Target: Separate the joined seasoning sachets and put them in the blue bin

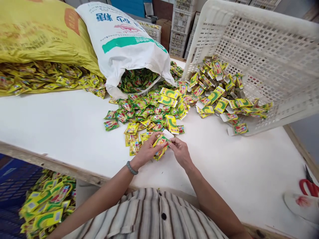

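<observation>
At the far left, below the table edge, a heap of flat yellow-and-green printed cartons point(47, 205) is seen. Above it, on the white tabletop point(62, 126), a yellow woven sack point(37, 30) lies on its side with small yellow sachets point(50, 78) spilled from its mouth. Beside it a white woven sack with green and blue print point(124, 39) is laid open, and green sachets point(137, 79) are spilled from it towards a loose pile of green and yellow sachets point(139, 113); the sachets are too many to be counted.

The left hand point(147, 151), with a grey beaded bracelet point(131, 168) worn at the wrist, is curled partly closed, its thumb and fingertips pinched on the left end of a small yellow-and-green cardboard box point(161, 143). One such box is held, just in front of the pile and above the tabletop. The right hand point(180, 151) is likewise half closed, its fingertips pinched on the box's right end, where a white flap stands open. The box thus lies between the two hands, touched by both.

Further right, one white perforated plastic crate point(261, 49) is tipped on its side, with many folded yellow-and-green boxes point(219, 96) tumbled out of it. At the far right edge, one pair of red-handled scissors point(310, 186) is seen.
</observation>
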`<state>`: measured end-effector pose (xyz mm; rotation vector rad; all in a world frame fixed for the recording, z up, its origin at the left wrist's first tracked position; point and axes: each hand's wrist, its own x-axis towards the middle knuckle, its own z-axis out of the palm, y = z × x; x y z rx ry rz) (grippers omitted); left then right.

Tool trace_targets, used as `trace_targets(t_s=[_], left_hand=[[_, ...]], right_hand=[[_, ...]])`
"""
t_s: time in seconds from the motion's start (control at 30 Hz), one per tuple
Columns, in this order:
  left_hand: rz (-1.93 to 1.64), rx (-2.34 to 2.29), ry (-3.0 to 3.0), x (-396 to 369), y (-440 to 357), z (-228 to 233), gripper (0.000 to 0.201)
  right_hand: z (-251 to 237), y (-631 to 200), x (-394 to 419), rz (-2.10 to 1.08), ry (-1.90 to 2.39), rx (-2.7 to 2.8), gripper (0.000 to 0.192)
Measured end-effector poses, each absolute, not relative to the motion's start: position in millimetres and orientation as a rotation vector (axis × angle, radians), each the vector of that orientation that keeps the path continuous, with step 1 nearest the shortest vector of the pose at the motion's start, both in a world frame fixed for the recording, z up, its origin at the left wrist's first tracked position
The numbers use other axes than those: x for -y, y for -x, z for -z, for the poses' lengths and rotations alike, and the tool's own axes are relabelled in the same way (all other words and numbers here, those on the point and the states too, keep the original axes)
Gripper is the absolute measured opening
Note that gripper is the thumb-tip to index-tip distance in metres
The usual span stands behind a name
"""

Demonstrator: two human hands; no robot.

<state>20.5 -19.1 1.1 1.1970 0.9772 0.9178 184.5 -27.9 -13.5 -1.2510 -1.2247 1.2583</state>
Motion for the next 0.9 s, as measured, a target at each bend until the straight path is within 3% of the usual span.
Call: trace_targets(t_s=[0.1,0.23,0.37,0.53,0.9], left_hand=[[-0.851,-0.938,-1.203,17.7,-19.6,-0.6,0.043],[-0.871,-0.883,-1.063,17.4,-21.4,-1.4,0.044],[-0.95,-0.923,-0.958,18.9,-21.6,0.2,0.048],[-0.977,-0.957,-0.954,19.3,-20.1,6.0,0.049],[-0.948,-0.972,-0.888,18.5,-20.8,-1.6,0.047]], right_hand=[[12.2,-188.6,27.7,-1.305,1.229,1.212,0.019],[7.3,-188.7,26.7,-1.281,1.206,1.26,0.043],[1.7,-187.8,28.9,-1.111,1.247,1.417,0.024],[-0.2,-182.7,29.9,-1.15,1.263,1.353,0.019],[1.8,-185.8,26.4,-1.485,1.229,0.901,0.031]])
